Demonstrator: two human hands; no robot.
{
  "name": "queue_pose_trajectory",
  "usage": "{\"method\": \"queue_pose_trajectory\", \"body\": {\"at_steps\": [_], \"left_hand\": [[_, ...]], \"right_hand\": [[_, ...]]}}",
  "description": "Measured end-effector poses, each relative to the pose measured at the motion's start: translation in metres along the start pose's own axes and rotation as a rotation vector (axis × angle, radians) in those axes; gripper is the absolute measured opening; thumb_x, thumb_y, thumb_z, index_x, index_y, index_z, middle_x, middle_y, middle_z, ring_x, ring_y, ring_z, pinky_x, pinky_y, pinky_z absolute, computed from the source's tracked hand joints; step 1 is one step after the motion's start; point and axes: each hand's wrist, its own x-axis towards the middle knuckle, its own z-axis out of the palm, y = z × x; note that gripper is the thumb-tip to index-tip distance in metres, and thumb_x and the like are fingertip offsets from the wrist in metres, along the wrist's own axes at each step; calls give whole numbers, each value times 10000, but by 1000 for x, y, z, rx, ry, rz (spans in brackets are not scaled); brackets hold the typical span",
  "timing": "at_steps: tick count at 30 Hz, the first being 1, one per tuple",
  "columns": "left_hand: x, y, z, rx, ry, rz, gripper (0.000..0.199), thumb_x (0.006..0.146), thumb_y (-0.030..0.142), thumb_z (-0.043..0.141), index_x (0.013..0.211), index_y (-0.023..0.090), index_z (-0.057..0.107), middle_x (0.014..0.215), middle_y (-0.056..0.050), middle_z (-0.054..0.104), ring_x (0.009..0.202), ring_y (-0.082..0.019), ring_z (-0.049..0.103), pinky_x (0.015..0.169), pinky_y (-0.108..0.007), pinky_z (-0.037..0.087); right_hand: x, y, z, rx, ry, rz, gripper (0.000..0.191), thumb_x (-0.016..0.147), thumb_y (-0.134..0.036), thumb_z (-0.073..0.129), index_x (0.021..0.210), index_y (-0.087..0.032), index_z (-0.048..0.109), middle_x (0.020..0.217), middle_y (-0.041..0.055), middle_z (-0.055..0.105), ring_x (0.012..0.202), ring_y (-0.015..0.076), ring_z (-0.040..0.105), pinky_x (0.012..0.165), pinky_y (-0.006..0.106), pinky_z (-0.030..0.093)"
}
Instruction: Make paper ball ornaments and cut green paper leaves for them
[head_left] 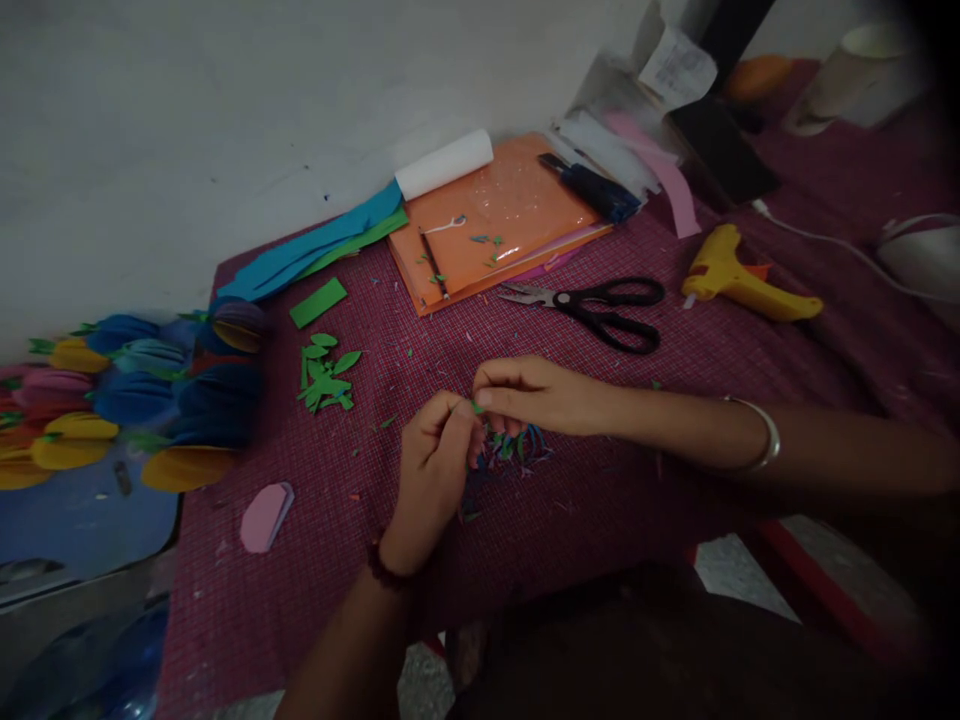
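Over the middle of the cloth-covered table, my left hand (439, 452) and my right hand (534, 393) meet fingertip to fingertip. Both are closed in a pinch on a small green foam or paper piece (478, 407), mostly hidden by the fingers. Below them lies a heap of thin coloured scraps (517, 448), partly covered by my hands. To the left is a pile of green leaf cutouts (324, 378), with a green rectangle (319, 303) behind it. Scissors (581, 305) with black handles rest beyond my right hand, blades slightly apart.
A yellow glue gun (739, 278) lies right of the scissors. Behind are an orange folder (487, 220) bearing a pencil (433, 262), blue strips (315, 243) and a dark blue cutter (592, 187). Pink cutouts (264, 518) sit front left; colourful round paper shapes (139, 395) stand beyond the table's left edge.
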Motion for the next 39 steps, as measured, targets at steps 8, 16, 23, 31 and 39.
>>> {"method": "queue_pose_trajectory", "body": {"at_steps": [8, 16, 23, 31, 39], "left_hand": [[-2, 4, 0, 19, 34, -17, 369, 927, 362, 477, 612, 184, 548, 565, 10, 544, 531, -110, 478, 534, -242, 349], [-1, 0, -6, -184, -136, 12, 344, 896, 424, 536, 634, 201, 521, 547, 24, 496, 540, -119, 445, 579, -256, 369], [2, -1, -11, 72, -60, 101, 211, 884, 295, 571, 700, 194, 596, 599, 22, 564, 539, -104, 495, 563, -233, 383], [7, -2, -13, 115, 129, 49, 242, 854, 296, 610, 637, 188, 625, 541, 17, 568, 495, -102, 495, 505, -228, 370], [14, -3, -14, -626, -123, -421, 347, 803, 489, 622, 738, 149, 641, 575, 17, 544, 446, -72, 463, 397, -191, 380]], "right_hand": [[-3, 0, -2, -302, 79, -228, 192, 866, -188, 495, 676, -170, 474, 619, -31, 487, 593, 92, 451, 562, 217, 358], [-1, 1, -2, 18, -33, -109, 250, 820, -319, 599, 662, -169, 476, 574, -55, 487, 509, 66, 414, 491, 200, 339], [1, 1, -6, 106, 119, -29, 177, 799, -268, 631, 718, -155, 521, 566, -58, 530, 496, 52, 467, 475, 171, 382], [2, 3, -10, 25, 258, -132, 97, 834, -216, 572, 765, -163, 530, 624, -38, 541, 535, 68, 476, 499, 194, 384], [-1, 14, -16, -687, 295, -717, 132, 893, -120, 506, 867, -187, 616, 806, 25, 631, 781, 128, 590, 704, 258, 447]]}}
